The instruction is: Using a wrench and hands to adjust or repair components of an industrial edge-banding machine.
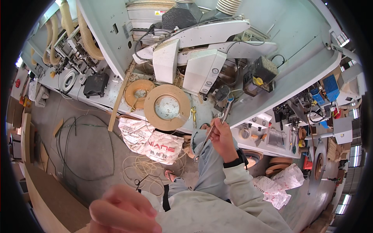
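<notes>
My right hand (pixel 222 140) is closed around the shaft of a long metal wrench (pixel 204 145), in front of the machine bench. The wrench slants from upper right to lower left, one end near the bench edge, the other over my leg. Low in the picture, my left hand (pixel 123 209) is raised close to the camera and blurred. Its fingers are curled; whether anything lies inside them is hidden. On the bench (pixel 105 103) sit a large tan roll of edge-banding tape (pixel 149 112) and a smaller tan roll (pixel 130 95).
White printed sacks (pixel 134 134) lie under the bench, beside loose pale strips (pixel 136 167) on the floor. A dark coiled band (pixel 58 145) lies farther left. White machine housings (pixel 204 70) stand behind the rolls. More tan rolls (pixel 278 163) and sacks (pixel 285 180) are at right.
</notes>
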A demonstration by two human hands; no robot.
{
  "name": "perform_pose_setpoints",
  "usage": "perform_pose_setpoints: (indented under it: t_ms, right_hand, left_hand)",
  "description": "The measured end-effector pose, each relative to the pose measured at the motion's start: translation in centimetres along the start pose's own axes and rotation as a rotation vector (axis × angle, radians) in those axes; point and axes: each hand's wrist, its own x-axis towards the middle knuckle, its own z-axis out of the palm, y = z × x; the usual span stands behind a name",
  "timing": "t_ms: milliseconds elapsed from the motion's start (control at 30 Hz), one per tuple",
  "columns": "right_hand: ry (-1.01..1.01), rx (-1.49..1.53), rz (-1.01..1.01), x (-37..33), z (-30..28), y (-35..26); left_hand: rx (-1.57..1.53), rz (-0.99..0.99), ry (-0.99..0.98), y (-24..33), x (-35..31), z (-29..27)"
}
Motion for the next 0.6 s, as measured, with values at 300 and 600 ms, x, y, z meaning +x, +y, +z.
perform_pose_setpoints:
  t_ms: [300, 600]
  right_hand:
    - [0.007, -0.011, -0.034, 0.4, 0.6, -0.3]
    - [-0.012, -0.001, -0.029, 0.0, -0.5, 0.1]
  left_hand:
    - [0.260, 0.068, 0.069, -0.3, 0.4, 1.8]
    - [0.116, -0.287, -0.109, -10.6, -4.7, 4.6]
